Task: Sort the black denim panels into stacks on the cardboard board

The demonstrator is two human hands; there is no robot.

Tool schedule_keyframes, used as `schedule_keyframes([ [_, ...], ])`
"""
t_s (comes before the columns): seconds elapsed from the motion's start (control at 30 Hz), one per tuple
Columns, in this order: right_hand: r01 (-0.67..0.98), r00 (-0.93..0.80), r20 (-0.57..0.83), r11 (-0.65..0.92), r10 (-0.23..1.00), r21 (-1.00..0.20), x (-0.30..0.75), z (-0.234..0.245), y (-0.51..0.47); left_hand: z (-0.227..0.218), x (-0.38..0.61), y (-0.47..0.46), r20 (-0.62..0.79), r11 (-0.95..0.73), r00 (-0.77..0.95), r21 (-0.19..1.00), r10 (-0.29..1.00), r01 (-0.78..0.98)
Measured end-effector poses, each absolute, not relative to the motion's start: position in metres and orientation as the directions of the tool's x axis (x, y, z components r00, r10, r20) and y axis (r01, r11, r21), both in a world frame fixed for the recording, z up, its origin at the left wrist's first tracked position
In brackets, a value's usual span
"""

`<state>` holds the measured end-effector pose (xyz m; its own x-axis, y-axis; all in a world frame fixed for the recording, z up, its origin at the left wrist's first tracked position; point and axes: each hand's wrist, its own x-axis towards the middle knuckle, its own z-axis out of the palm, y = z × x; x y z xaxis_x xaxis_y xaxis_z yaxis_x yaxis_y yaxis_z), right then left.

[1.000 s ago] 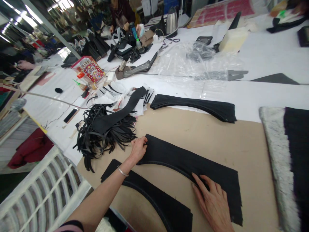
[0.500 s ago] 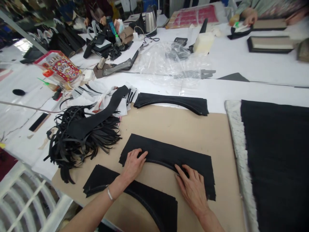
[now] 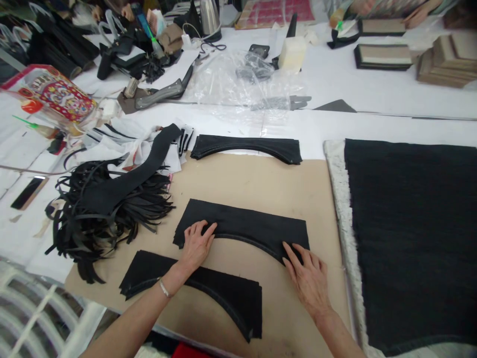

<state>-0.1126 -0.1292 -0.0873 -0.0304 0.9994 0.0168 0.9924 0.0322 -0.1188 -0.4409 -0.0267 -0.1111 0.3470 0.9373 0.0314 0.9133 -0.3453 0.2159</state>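
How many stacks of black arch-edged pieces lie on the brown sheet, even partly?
3: middle stack, under the left hand and right hand; near stack, closest to the person; far stack, over the far edge of the brown sheet. Layers may be hidden.

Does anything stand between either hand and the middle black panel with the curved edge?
Nothing visible does: the left hand and right hand both touch the middle black panel along its curved edge. The nearer black panel lies below the left forearm, outside that contact.
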Motion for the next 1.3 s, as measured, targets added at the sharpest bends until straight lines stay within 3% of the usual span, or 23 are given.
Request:
schedule_keyframes([
  [0.17,0.974,-0.161,-0.018,0.156,0.987,-0.163,-0.139,-0.085,-0.122,-0.11,-0.439,-0.029,0.032,-0.35,0.351,0.207,0.936,0.914],
  [0.43,0.969,-0.103,-0.036,0.092,0.994,-0.23,-0.149,-0.08,-0.122,-0.107,-0.436,-0.031,0.043,-0.309,0.308,0.251,0.95,0.917],
  [0.53,0.914,-0.058,-0.072,0.024,0.996,-0.405,-0.159,-0.079,-0.141,-0.1,-0.43,-0.047,0.039,-0.312,0.32,0.36,0.947,0.879],
  [0.63,0.744,0.034,-0.188,-0.151,0.982,-0.65,-0.176,-0.081,-0.17,-0.089,-0.423,-0.083,-0.062,-0.412,0.513,0.519,0.856,0.749],
  [0.7,0.621,0.111,-0.296,-0.299,0.949,-0.724,-0.187,-0.082,-0.191,-0.083,-0.419,-0.112,-0.15,-0.484,0.673,0.584,0.724,0.652],
  [0.83,0.467,0.205,-0.422,-0.467,0.883,-0.751,-0.202,-0.083,-0.22,-0.083,-0.418,-0.157,-0.243,-0.594,0.82,0.588,0.518,0.549],
  [1.03,0.366,0.244,-0.482,-0.54,0.841,-0.758,-0.205,-0.083,-0.23,-0.097,-0.417,-0.167,-0.228,-0.605,0.799,0.548,0.556,0.577],
  [1.3,0.213,0.314,-0.532,-0.605,0.786,-0.767,-0.197,-0.085,-0.239,-0.094,-0.412,-0.156,-0.246,-0.5,0.78,0.649,0.575,0.573],
])
